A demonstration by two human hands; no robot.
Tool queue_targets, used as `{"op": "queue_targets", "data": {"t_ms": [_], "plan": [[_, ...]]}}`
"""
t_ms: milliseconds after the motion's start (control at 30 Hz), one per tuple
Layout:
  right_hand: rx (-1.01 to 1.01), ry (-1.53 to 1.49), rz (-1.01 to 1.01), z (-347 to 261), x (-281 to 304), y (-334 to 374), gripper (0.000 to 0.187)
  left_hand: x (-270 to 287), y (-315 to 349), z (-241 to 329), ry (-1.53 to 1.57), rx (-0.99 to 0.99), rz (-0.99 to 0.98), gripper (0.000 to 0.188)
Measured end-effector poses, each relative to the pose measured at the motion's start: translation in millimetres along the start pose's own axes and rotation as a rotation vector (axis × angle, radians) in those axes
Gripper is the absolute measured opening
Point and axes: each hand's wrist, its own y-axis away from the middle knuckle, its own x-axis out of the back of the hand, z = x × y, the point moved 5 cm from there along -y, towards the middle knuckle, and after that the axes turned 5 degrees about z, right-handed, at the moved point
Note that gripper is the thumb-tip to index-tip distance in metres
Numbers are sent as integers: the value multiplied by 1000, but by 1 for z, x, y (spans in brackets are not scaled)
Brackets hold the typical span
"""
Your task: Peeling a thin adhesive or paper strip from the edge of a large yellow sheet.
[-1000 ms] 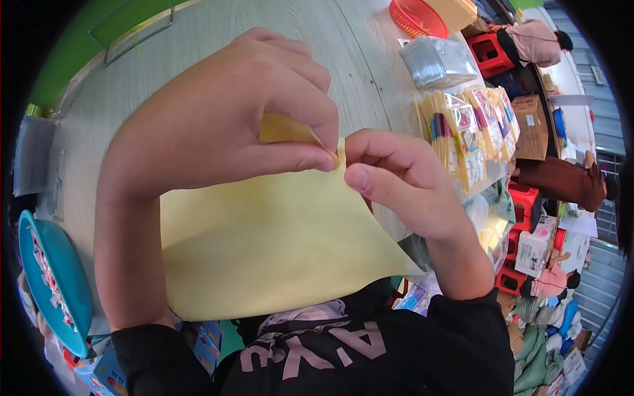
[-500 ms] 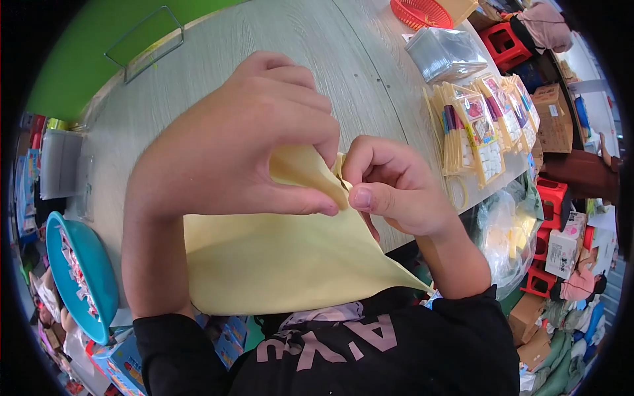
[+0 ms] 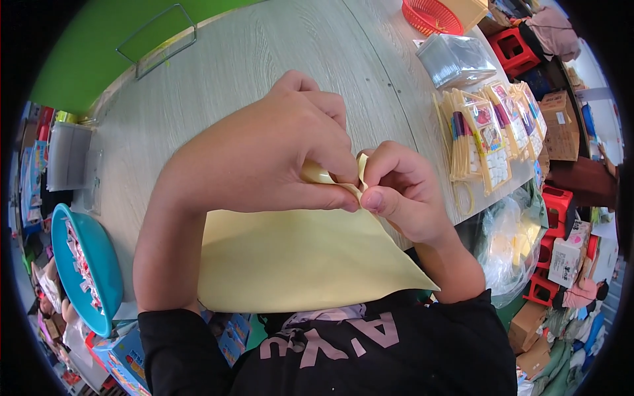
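A pale yellow soft sheet (image 3: pixel 304 264) hangs in front of my chest at the table's near edge. Its upper edge is folded and curled between my hands; I cannot tell if it is one layer or a bag. My left hand (image 3: pixel 284 145) is bent over it from above, pinching the fold between thumb and fingers. Right beside it, my right hand (image 3: pixel 406 188) pinches the same edge at the corner between thumb and forefinger. The two thumb tips nearly touch. Part of the sheet's top is hidden behind my left hand.
At right on the table (image 3: pixel 251 66) stand several clear-wrapped craft packs (image 3: pixel 485 138), a clear plastic box (image 3: pixel 456 59) and a red basket (image 3: pixel 432 16). A teal basin (image 3: pixel 86 270) with small wrapped pieces is at left. A plastic bag (image 3: pixel 508 244) hangs by the right edge.
My left hand has shifted right and slightly down, closer to my right hand. The gap in the sheet's upper edge between the hands has narrowed, and its edge now stands up there.
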Motion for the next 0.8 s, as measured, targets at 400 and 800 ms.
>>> {"op": "queue_targets", "data": {"t_ms": [400,800], "plan": [[-133,-22,-38,-4,0,0,11,-1,1,-6,122,-13,16,17],[107,174,-32,-10,4,-1,14,-3,-2,-4,121,-28,-2,15]]}}
